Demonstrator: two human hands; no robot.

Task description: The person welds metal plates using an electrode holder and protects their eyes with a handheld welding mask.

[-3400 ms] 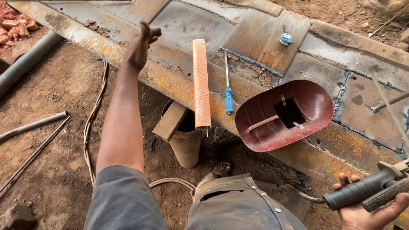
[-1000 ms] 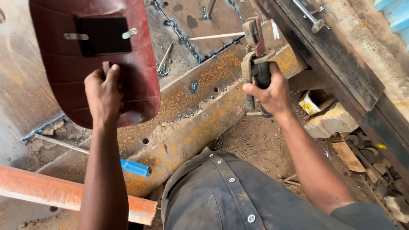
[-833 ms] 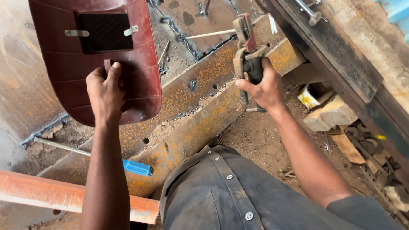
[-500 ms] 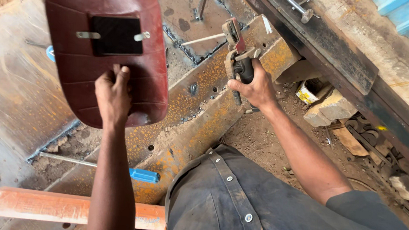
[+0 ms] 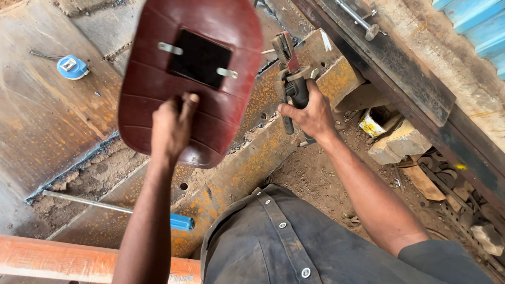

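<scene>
Fingers on the left hand [image 5: 172, 127] are curled round the grip at the back of a dark red welding hand shield [image 5: 190, 71], thumb up along it, so the shield hangs lifted over the rusty steel plate [image 5: 32, 115] with its dark rectangular window facing the camera and two little metal clips on either side of the glass. Right hand [image 5: 309, 113] is wrapped tight around the black handle of an electrode holder [image 5: 289, 75], all fingers closed on it, jaws end pointing away toward the top of the frame. Can't tell if there's a rod clamped in it, too cluttered up there.

Both hands sit just above the edge of the welded plate work, shield to the left, holder just beside it on the right, not touching each other.

Other stuff lying about: a small round blue tape measure [image 5: 72, 67] on the plate at upper left, a screwdriver with a blue handle [image 5: 119, 209] lying flat near the plate's lower edge, and an orange-painted steel bar [image 5: 82, 260] across the bottom left. Over on the right, down in the dirt under the dark beam [image 5: 397, 69], there's a small crumpled yellow and white box [image 5: 372, 123] tucked next to a wooden block [image 5: 401, 144]. Blue corrugated sheet [image 5: 490, 39] in the top right corner.
</scene>
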